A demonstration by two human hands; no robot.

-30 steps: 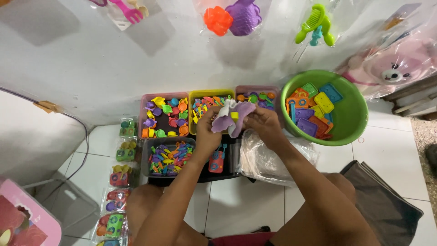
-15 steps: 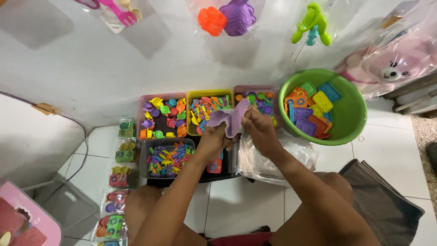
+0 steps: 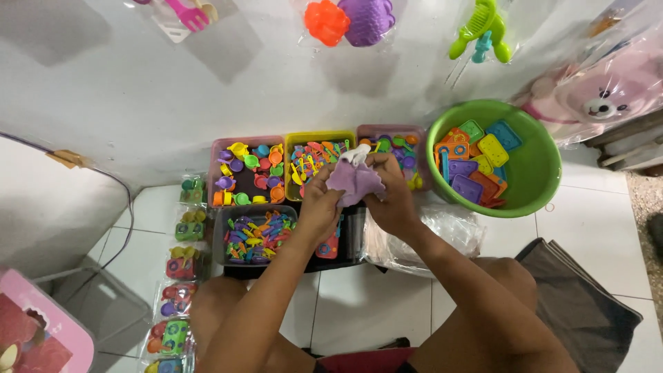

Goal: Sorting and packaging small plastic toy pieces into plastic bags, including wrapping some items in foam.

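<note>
Both hands meet over the toy bins and hold one small purple toy piece wrapped in clear plastic [image 3: 353,178]. My left hand [image 3: 319,204] grips its left side and my right hand [image 3: 390,197] grips its right side. Below them sit a pink bin of small cups and teapots [image 3: 247,173], a yellow bin of little utensils [image 3: 314,155] and a pink bin of mixed small pieces [image 3: 400,145]. A dark bin of colourful cutlery [image 3: 255,231] lies nearer to me.
A green basin [image 3: 535,169] with flat coloured tiles stands at the right. A clear plastic bag [image 3: 442,235] lies under my right forearm. Packed toy sets [image 3: 181,262] line the floor at left. More bagged toys hang on the white wall [image 3: 349,19].
The purple piece has been turned and bunched between both hands, which stay over the bins; the view has shifted slightly.
</note>
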